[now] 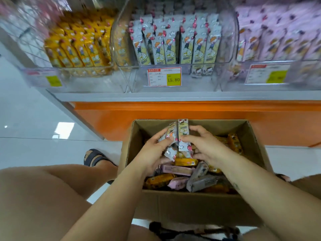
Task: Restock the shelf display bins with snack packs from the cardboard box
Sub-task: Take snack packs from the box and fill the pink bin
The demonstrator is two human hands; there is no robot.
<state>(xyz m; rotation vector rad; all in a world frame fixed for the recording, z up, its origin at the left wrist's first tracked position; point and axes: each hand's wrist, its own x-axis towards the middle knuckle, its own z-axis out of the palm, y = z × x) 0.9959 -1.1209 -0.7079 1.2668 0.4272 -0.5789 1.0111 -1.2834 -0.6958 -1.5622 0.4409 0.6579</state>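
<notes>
Head view: left hand (152, 150) and right hand (206, 146), each grip pinching grey packs (180, 134) above the cardboard box (196, 204); slick wrappers may slip before the 12 o'clock bin (173, 49).

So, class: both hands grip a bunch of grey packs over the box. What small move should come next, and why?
Probably lift the grey packs clear of the cardboard box toward the middle bin. The left hand and right hand grip them together, their print matches the packs standing in that bin, and a dark gap shows in its front row.
</notes>
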